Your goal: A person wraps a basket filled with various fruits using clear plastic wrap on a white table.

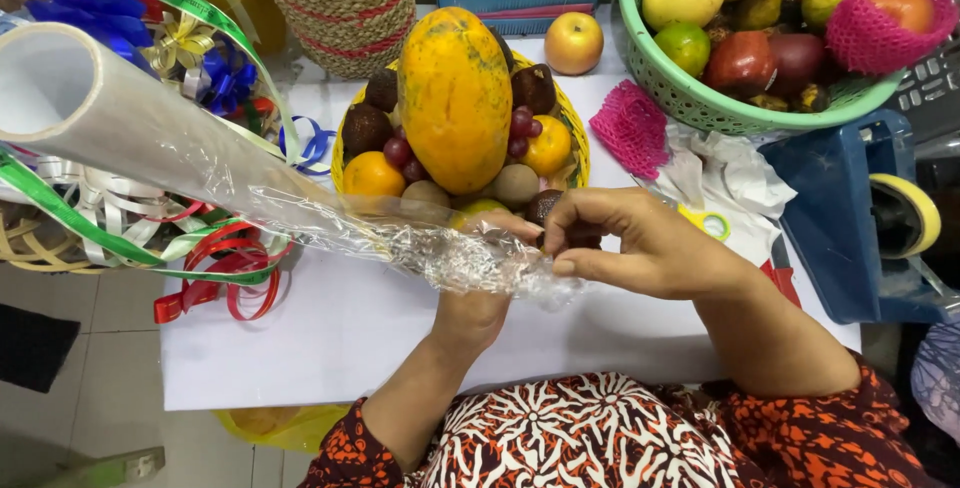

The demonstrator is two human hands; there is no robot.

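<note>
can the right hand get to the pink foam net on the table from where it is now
Probably yes. The right hand sits just below the pink net, with only bare table and crumpled paper nearby; it would have to release the wrap first.

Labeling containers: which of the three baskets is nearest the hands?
The flat yellow basket holding the big papaya, just beyond the right hand. The green plastic basket and the woven straw basket sit farther back.
</note>
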